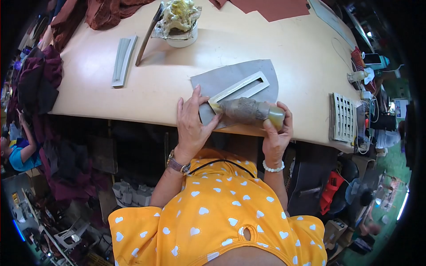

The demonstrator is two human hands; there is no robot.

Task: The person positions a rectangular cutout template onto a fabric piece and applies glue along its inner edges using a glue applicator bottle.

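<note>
My right hand [277,135] is wrapped round the base of a squeeze bottle [244,111], a translucent yellowish one with a grubby grey wrapping round its middle. The bottle lies tilted on its side, its narrow tip pointing left. Below it is a pale slotted frame [253,84], resting on a grey cut fabric piece [235,73] near the table's front edge. My left hand [194,117] is at the frame's left end, fingers spread, thumb close to the bottle's tip. Whether that thumb touches the bottle I cannot tell.
A tub [183,41] crusted with yellowish residue stands at the back, a dark stick [148,37] leaning beside it. Pale strips [123,62] lie left on the table [97,95]. Slotted panels [344,116] are stacked at the right edge. Another person [22,153] is far left.
</note>
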